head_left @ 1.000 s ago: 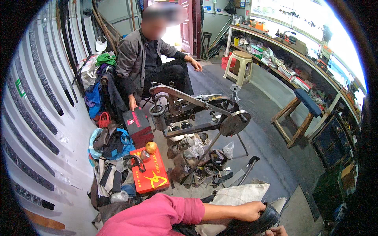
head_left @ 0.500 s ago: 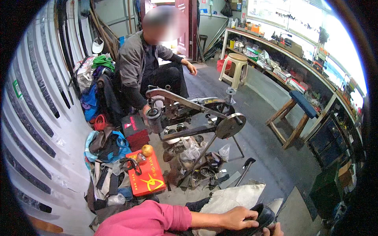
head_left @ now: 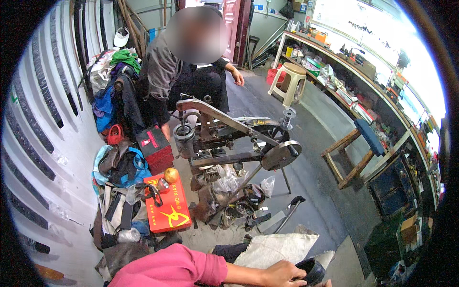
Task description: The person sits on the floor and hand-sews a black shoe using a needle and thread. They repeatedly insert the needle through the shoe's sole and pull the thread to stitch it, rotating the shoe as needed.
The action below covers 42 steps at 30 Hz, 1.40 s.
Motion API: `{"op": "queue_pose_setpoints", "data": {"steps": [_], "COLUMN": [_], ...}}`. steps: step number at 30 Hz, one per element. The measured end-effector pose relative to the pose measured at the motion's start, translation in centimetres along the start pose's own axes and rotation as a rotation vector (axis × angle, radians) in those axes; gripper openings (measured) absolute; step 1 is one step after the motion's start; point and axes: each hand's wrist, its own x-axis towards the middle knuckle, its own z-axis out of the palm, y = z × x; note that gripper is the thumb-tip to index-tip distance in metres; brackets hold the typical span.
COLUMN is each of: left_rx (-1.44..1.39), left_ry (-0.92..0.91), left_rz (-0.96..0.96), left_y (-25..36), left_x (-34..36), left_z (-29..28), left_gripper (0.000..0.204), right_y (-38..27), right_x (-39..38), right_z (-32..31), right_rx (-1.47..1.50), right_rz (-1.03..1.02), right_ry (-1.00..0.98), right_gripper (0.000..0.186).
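My left hand [head_left: 286, 274] reaches in from a pink sleeve at the lower edge, its fingers closed on the rim of a black shoe [head_left: 311, 270]. The dark opening of the shoe faces up toward me. Of my right hand [head_left: 326, 283] only a small part shows at the bottom edge, just right of the shoe, and its grip is hidden. Beneath the hands and shoe, a pale, worn cloth [head_left: 275, 249] lies spread over my lap. The lower part of the shoe is cut off by the picture's edge.
A hand-cranked shoe-stitching machine [head_left: 229, 129] on thin legs stands ahead, another person [head_left: 160, 76] seated behind it. Bags and small parts lie under it. An orange-red box [head_left: 167, 205] is at left. A hammer-like tool [head_left: 289, 214] lies near the cloth; a blue-topped stool [head_left: 369, 136] stands right.
My view has shifted slightly. The shoe has tipped so more of its opening shows, and both hands sit lower in view. The other person's hand has drawn away from the machine's left end.
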Motion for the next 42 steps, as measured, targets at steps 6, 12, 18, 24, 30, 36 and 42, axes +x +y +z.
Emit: {"op": "queue_pose_setpoints", "data": {"steps": [6,12,18,24,30,36,42], "left_rx": [-0.095,-0.044,-0.05,-0.065,-0.014,-0.106,-0.227], "left_ry": [-0.056,-0.094,-0.094,-0.013,-0.223,-0.204,-0.183], "left_rz": [-0.021,-0.047,-0.022,0.013,-0.325,-0.389,-0.331], "left_y": [0.5,0.9,0.5,0.6,1.0,0.8,0.5], "left_x": [0.6,1.1,0.6,0.7,2.8,2.6,2.6], "left_z": [0.0,-0.5,-0.2,-0.6,-0.6,-0.5,0.2], "left_gripper": [0.029,0.031,0.031,0.033,0.047,0.049,0.038], "right_y": [-0.5,-0.8,4.5,10.6,4.0,2.6,4.4], "right_x": [0.4,1.0,-0.6,-5.3,-5.7,-5.3,-8.5], "right_z": [0.3,-0.3,0.1,-0.3,1.2,0.5,1.0], "right_rx": [-0.079,-0.21,-0.232,0.179,1.393,1.637,0.909], "right_rz": [-0.168,-0.122,-0.15,0.004,0.331,0.564,0.134], "right_ry": [0.074,0.053,0.17,0.233,-0.102,0.64,0.445], "right_gripper": [0.02,0.023,0.026,0.023,0.082,0.021,0.023]}}
